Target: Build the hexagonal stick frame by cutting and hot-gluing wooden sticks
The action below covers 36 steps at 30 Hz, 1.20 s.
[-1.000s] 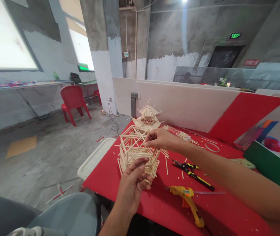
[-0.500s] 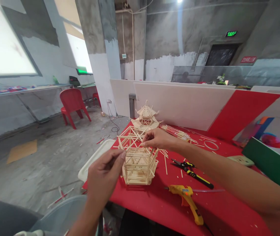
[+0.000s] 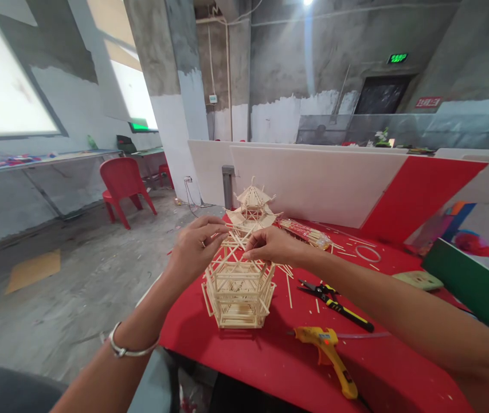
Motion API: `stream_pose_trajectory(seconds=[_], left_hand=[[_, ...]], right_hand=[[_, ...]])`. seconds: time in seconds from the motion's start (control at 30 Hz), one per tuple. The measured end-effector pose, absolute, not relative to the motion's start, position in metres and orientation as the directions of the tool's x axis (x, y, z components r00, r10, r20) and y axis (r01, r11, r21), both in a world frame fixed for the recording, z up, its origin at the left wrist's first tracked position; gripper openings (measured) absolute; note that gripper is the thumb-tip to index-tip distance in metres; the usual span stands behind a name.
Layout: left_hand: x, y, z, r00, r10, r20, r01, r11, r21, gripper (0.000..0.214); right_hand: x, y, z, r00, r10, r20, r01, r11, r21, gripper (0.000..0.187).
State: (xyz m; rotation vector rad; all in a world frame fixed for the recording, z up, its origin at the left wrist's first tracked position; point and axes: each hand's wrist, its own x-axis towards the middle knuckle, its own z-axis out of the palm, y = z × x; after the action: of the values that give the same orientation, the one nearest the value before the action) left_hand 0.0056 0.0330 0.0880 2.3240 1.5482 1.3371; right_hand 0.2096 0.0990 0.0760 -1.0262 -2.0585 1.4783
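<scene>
Where the right hand (image 3: 275,245) crosses, the stick frame (image 3: 241,295) is hidden

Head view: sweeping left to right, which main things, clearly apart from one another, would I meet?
Tan floor sheet, red plastic chair, stick lattice frame, yellow hot glue gun, green board.

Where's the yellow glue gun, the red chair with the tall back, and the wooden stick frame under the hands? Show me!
Yellow glue gun (image 3: 320,338): head view, on its body.
Red chair (image 3: 121,176): head view, on its backrest.
Wooden stick frame (image 3: 239,295): head view, on its front side.
</scene>
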Motion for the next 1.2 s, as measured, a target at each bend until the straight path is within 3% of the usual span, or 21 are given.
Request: stream_pose_trajectory(seconds=[0.57, 0.97, 1.2], left_hand=[[0.001, 0.066, 0.084, 0.253, 0.738, 0.626, 0.76, -0.552, 0.343, 0.018], [-0.001, 0.069, 0.081, 0.276, 0.761, 0.587, 0.776, -0.537, 0.331, 0.022], [-0.002, 0.078, 0.078, 0.372, 0.752, 0.543, 0.801, -0.556, 0.221, 0.025]], right_hand=[[0.209, 0.096, 0.08, -0.646, 0.758, -0.09, 0.309, 0.152, -0.939, 0.014], [0.209, 0.096, 0.077, -0.65, 0.755, -0.085, 0.304, 0.156, -0.94, 0.014], [0.21, 0.099, 0.074, -0.661, 0.747, -0.072, 0.299, 0.173, -0.938, 0.011]])
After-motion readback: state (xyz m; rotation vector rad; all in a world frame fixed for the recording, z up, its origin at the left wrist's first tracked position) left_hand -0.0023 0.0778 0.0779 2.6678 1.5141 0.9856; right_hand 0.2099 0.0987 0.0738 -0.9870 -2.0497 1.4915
